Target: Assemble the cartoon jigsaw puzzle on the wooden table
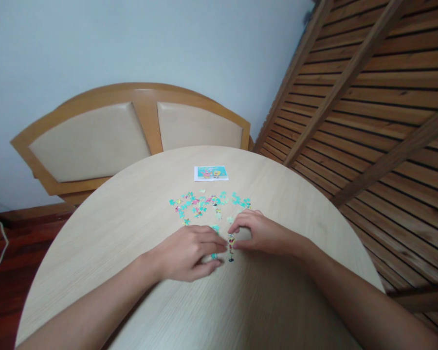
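Flanking puzzle strip point(231, 243), hands point(191, 250) half-curled, grip unclear; loose pieces point(200, 211), picture card point(212, 173) beyond.

A pale wall point(168, 43) rose at twelve o'clock.
A cream-padded wooden seat back point(144, 119) curved at ten, slatted wood point(368, 116) at two, dark reddish floor point(18, 282) at eight.

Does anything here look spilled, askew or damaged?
Nothing stands out: loose puzzle pieces lie scattered on the table near the picture card, and a puzzle strip sits between left hand and right hand. Pieces are too small to check for damage.
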Tool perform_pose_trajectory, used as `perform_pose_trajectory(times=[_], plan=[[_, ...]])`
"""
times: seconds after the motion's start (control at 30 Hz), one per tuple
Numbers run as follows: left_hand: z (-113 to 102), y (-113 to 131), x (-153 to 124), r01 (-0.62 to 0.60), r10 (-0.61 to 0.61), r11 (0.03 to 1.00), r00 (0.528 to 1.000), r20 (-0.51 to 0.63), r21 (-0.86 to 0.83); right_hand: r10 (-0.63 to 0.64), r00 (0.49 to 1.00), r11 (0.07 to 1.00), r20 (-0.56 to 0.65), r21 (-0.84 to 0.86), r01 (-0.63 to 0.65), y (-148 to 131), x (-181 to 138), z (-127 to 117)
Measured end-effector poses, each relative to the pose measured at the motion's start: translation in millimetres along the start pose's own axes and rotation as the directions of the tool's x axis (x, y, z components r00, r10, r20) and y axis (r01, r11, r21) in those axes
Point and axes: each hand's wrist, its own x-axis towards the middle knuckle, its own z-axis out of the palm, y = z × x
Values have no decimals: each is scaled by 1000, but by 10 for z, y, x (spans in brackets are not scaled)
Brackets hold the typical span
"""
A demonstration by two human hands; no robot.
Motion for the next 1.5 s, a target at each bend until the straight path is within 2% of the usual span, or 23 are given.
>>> perform_pose_trajectory(times=[0.2,0.37,0.53,0.63,0.8,0.9,1.0,1.17,1.3,1.4,1.5], plan=[[-56,-204,-78,158,-138,971,983,-121,179,-55,998,998,9,11,55,33,36,36],[-47,-283,-110,274,-244,943,955,-166,189,-63,990,995,-125,-87,52,88,54,116],[-13,-318,-112,391,-348,903,908,-232,177,-29,997,986,-74,-163,16,94,129,214],[-17,-346,-126,476,-423,861,865,-269,176,-15,998,984,-63,-181,4,96,154,230],[-104,-397,-194,628,-544,748,765,-343,215,-5,992,974,-127,-223,-23,155,141,211],[-173,-412,-222,693,-617,690,715,-329,209,8,984,971,-176,-235,-50,181,160,219],[-206,-411,-219,716,-654,675,692,-306,179,-6,985,970,-172,-240,-36,155,221,250],[-183,-419,-221,696,-637,691,714,-289,195,-37,995,971,-95,-240,13,68,309,295],[-156,-394,-215,662,-598,730,740,-309,171,-42,988,966,-147,-260,2,98,276,252],[-111,-299,-146,542,-478,828,816,-325,142,-73,981,961,-180,-275,21,151,212,176],[-25,-153,-44,286,-250,949,940,-232,135,-95,978,961,-187,-275,41,185,145,92]])
